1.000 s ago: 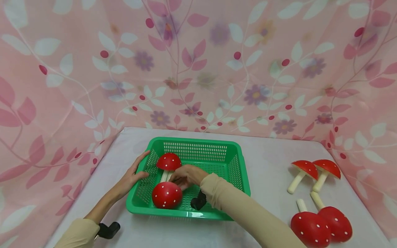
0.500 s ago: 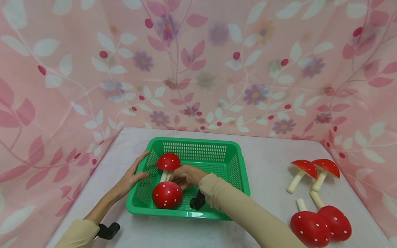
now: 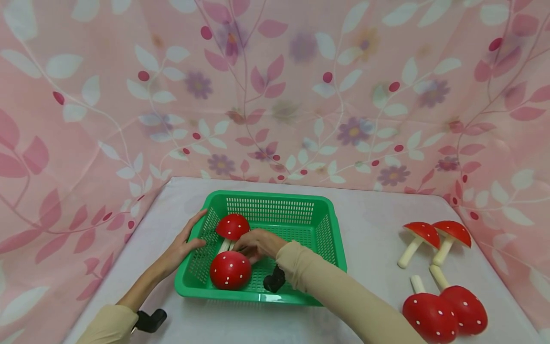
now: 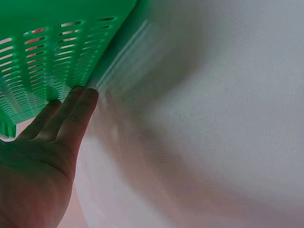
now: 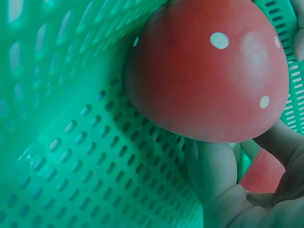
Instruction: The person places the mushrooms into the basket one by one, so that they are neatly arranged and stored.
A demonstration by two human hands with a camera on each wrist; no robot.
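Observation:
A green plastic basket [image 3: 266, 297] stands on the table with two red, white-spotted toy mushrooms at its left end. The near toy mushroom [image 3: 230, 271] has its cap toward me; the far toy mushroom [image 3: 232, 226] has its cap toward the back. Their pale stems lie between the caps. My right hand [image 3: 263, 244] holds the near one under its cap, thumb and fingers about the stem; the right wrist view shows the cap [image 5: 209, 71] above the fingers. My left hand [image 3: 179, 249] holds the basket's left side, thumb over the rim, fingers [image 4: 78, 114] against the outer wall.
Several more toy mushrooms [image 3: 429, 315] lie on the white tablecloth [image 3: 369, 224] right of the basket, some with caps away from me, some toward me. A floral pink curtain [image 3: 275, 95] hangs behind and at both sides. Black wrist cameras [image 3: 150, 320] sit below both hands.
The near mushroom has shifted slightly left, and the far mushroom's cap has tipped a little toward me. Both hands and the basket stay nearly in place.

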